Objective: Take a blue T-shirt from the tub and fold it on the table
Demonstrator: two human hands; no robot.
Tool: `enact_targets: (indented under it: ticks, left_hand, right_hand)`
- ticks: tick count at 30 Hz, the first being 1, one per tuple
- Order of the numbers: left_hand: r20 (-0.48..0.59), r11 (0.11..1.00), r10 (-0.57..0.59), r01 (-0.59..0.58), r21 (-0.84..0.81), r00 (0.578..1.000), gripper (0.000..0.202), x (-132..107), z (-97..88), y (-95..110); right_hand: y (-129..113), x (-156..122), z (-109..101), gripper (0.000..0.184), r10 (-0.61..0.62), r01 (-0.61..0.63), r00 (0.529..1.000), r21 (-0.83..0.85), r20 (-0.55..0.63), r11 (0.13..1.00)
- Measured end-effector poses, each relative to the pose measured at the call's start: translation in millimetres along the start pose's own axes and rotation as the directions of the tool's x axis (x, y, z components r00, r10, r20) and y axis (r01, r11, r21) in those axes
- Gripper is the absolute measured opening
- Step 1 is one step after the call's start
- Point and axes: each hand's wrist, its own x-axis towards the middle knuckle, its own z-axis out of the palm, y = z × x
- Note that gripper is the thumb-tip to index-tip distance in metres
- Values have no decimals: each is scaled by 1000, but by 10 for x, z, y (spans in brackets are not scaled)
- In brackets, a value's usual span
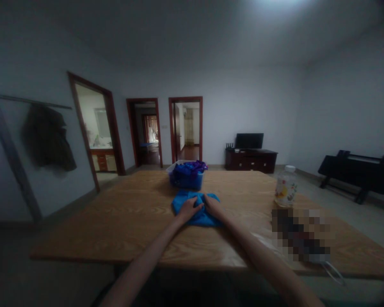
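Note:
A bright blue cloth lies crumpled on the wooden table in front of me; it looks like thin fabric, though its exact kind does not show. My left hand is on its left part, thumb and fingers pinched around a raised fold. Close beside it, my right hand grips the cloth's middle, its fingertips partly hidden in the folds. Just beyond the cloth stands a clear plastic bin, heaped with dark blue and purple crumpled fabric.
The wooden table reaches to both sides. On its right stand a clear bottle with a white cap and a pixelated dark object with a pale loop. A television on a cabinet and doorways line the far wall.

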Motion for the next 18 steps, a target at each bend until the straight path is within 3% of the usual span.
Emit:
enact_targets:
  ticks: [5, 12, 18]
  left_hand:
    - [-13, 999, -48, 48, 16, 999, 34, 19, -16, -4]
    - [-110, 978, -196, 203, 58, 974, 33, 113, -73, -267]
    - [-158, 968, -225, 239, 72, 961, 31, 133, -137, -418]
  right_hand:
    - [8, 6, 9, 40, -20, 20, 1000, -3, -14, 1000]
    - [-23, 25, 11, 37, -11, 10, 1000, -34, -17, 999]
    - [-59, 18, -22, 37, -12, 12, 1000, -34, -19, 999]
